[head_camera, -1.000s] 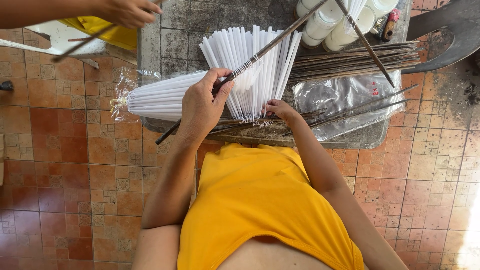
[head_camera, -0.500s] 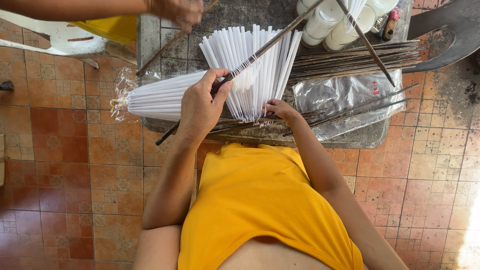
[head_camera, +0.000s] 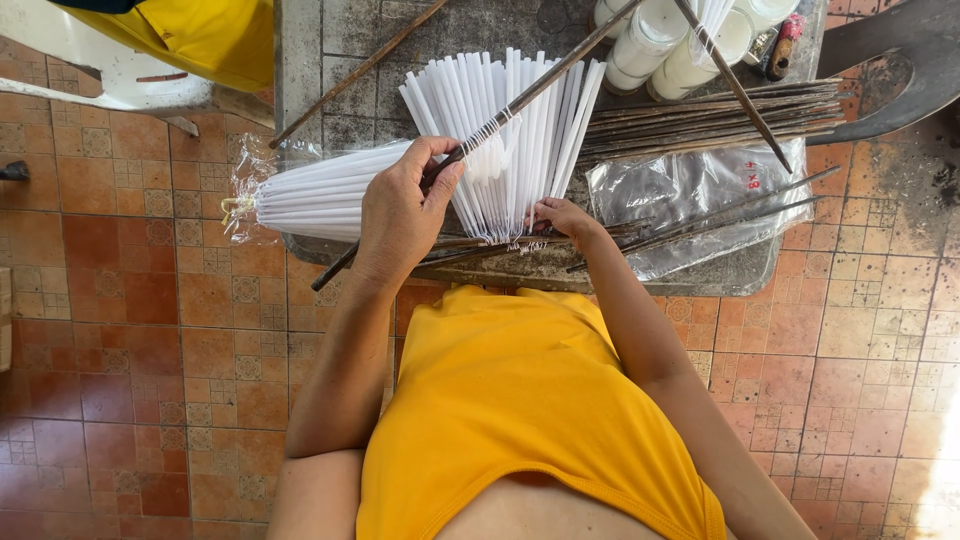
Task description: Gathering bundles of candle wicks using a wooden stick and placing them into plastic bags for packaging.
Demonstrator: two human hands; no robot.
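Observation:
My left hand (head_camera: 402,212) grips a long dark rod (head_camera: 540,88) that runs diagonally across the table. A fan of white candles (head_camera: 520,140) hangs from that rod by thin wicks. My right hand (head_camera: 560,217) pinches the lower ends of the candles near the table's front edge. A bundle of white candles in clear plastic (head_camera: 310,195) lies just left of my left hand, partly over the table's edge.
The grey stone table (head_camera: 320,60) also carries a pile of dark rods (head_camera: 710,110), a clear plastic sheet (head_camera: 690,185), white cylinders (head_camera: 660,45) at the back and one loose rod (head_camera: 355,72). Another person in yellow (head_camera: 200,35) sits at top left. Tiled floor surrounds the table.
The other person's arm and hand, reaching across the top left earlier, have withdrawn out of view. A loose rod now lies across the table's back left. My hands have barely moved.

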